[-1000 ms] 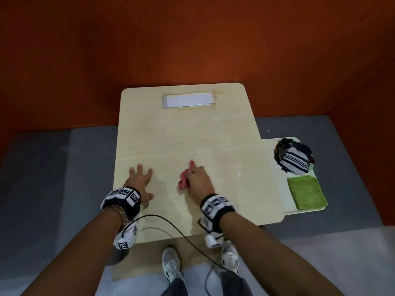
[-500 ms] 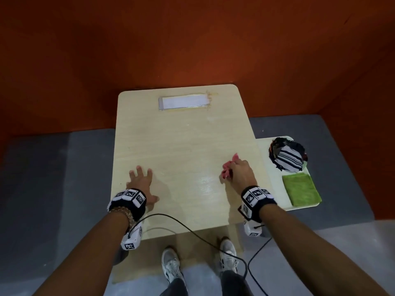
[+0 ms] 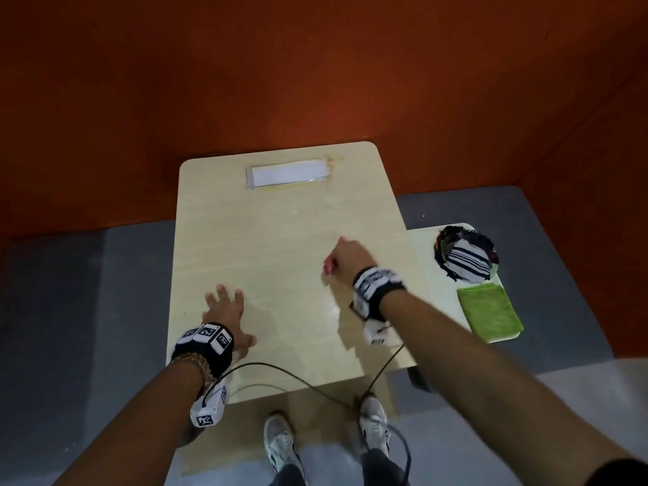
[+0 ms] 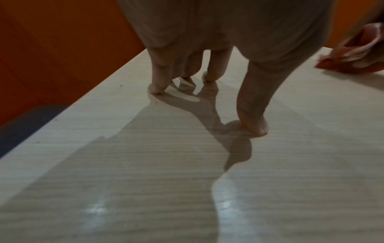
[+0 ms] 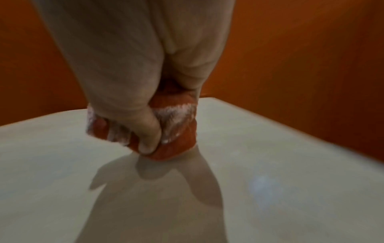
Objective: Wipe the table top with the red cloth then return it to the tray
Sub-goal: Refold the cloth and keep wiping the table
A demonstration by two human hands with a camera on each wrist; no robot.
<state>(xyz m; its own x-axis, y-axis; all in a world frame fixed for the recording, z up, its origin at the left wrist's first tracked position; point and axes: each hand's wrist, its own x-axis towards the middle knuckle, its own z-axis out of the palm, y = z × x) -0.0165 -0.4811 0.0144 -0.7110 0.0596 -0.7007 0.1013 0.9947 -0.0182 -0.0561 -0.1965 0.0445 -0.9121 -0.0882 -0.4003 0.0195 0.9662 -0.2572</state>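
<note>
R hand (image 5: 133,92) has fingers curled tight round bunched soft red fabric cloth (image 5: 176,141), pressed on pale wood-grain table top (image 3: 280,240), right of centre. Cloth prob light, floppy; grip the wad. L hand (image 3: 224,310) flat, holding nothing. Pale tray (image 3: 422,240) right.

Green cloth (image 3: 489,312), striped cloth (image 3: 467,260), white card (image 3: 288,172).

One table (image 3: 280,240) carries one white label strip (image 3: 288,172) near its far edge and one red cloth (image 3: 329,266). One tray (image 3: 422,240) holds one green cloth (image 3: 489,312) and one striped cloth (image 3: 468,259).
</note>
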